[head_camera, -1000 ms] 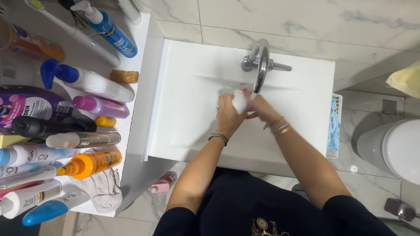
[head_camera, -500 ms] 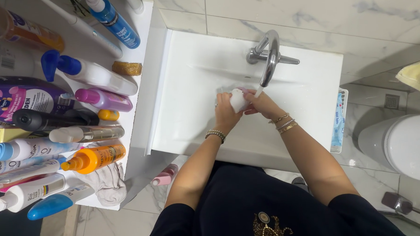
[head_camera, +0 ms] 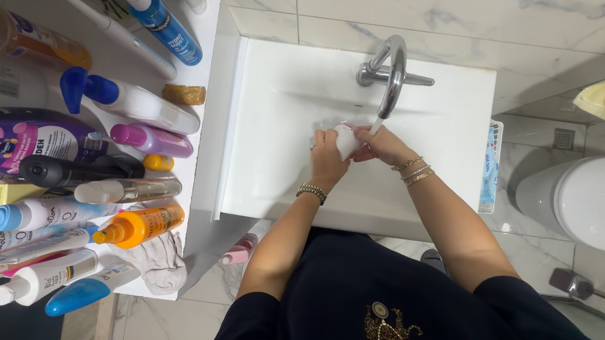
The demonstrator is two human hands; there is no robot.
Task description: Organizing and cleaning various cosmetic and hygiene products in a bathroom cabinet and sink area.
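Observation:
Over a white rectangular sink (head_camera: 280, 104), both my hands hold a small white lump, a cloth or sponge (head_camera: 346, 141), under the spout of a chrome faucet (head_camera: 391, 73). My left hand (head_camera: 327, 160), with a ring and a gold watch, grips its left side. My right hand (head_camera: 381, 146), wearing thin bracelets, pinches its right side, just below the spout's tip. A thin stream of water seems to fall there.
A white shelf (head_camera: 202, 93) left of the sink is crowded with several bottles and sprays, an orange bottle (head_camera: 138, 226), a brown sponge (head_camera: 183, 94) and a grey rag (head_camera: 159, 262). A white toilet (head_camera: 575, 204) stands at right on the marble floor.
The view has shifted slightly, so the sink sits a little more to the right. My hands keep working the white lump under the spout, staying in the same spot.

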